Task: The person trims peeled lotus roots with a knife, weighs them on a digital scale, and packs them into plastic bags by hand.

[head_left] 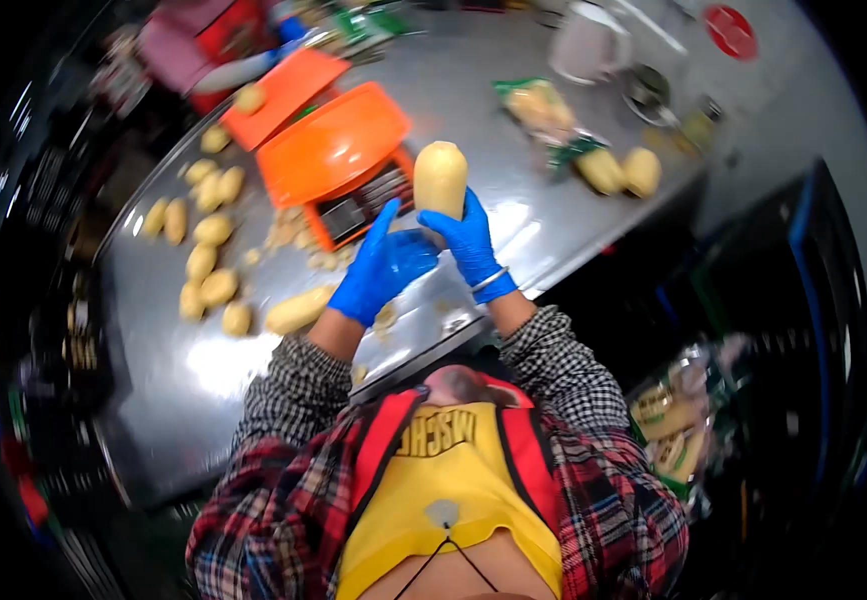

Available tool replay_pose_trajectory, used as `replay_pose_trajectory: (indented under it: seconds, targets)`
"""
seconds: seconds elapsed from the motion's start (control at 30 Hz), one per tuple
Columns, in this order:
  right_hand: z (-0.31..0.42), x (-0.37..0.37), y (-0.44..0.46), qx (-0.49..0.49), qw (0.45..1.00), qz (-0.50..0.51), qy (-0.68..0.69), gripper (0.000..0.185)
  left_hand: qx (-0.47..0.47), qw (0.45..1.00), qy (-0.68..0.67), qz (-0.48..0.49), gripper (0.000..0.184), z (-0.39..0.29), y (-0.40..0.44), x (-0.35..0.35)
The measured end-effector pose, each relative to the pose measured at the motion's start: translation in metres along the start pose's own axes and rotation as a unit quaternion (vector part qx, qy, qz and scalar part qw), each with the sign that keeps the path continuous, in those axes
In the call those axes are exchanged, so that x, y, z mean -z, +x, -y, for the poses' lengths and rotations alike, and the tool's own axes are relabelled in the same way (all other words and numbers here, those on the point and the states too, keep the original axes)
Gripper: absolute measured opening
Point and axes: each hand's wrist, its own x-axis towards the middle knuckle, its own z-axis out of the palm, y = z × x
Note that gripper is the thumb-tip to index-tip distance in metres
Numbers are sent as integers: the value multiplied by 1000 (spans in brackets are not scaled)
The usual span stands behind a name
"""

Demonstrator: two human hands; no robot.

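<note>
My right hand, in a blue glove, grips a thick pale-yellow vegetable by its lower end. It is smooth, long and rounded, and stands nearly upright; its exact kind I cannot make out. My left hand, also gloved in blue, is just to the left and below, thumb and fingers apart. Whether it touches the lower end is unclear. Under my hands a metal tray or board lies at the table edge. Left of it rests another long pale-yellow piece.
An orange scale with a pan stands beyond my hands. Several yellow pieces lie left on the metal table. Bagged produce and a white jug are at the back right. A co-worker stands across the table.
</note>
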Motion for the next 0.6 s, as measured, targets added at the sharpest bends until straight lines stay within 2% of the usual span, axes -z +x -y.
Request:
replay_pose_trajectory:
  seconds: [0.03,0.07,0.13,0.2,0.23,0.27,0.37,0.47,0.53,0.6]
  targets:
    - [11,23,6,-14,996,-70,45,56,-40,995,82,-51,61,9,47,20]
    - [19,40,5,-36,987,-125,98,52,-206,929,256,-172,51,26,52,-4]
    - [31,93,9,-73,960,-196,185,49,-274,805,504,-150,41,36,100,-15]
    - [32,149,7,-65,955,-217,192,52,-488,597,626,-116,37,61,139,-39]
    - [46,164,-2,-78,952,-207,209,54,-523,525,668,-63,39,61,154,-55]
    - [60,173,-13,-91,950,-198,222,56,-486,537,689,-35,39,67,172,-61]
    - [50,215,-32,-99,951,-187,227,65,-378,575,724,-54,38,86,211,-81]
    - [54,222,-46,-93,963,-179,177,69,-281,569,771,-55,36,89,227,-85]
    - [49,217,-48,-95,968,-165,164,70,-399,555,729,-36,38,99,231,-59]
    - [38,221,-41,-153,973,-123,119,71,-415,581,700,0,41,108,226,-38]
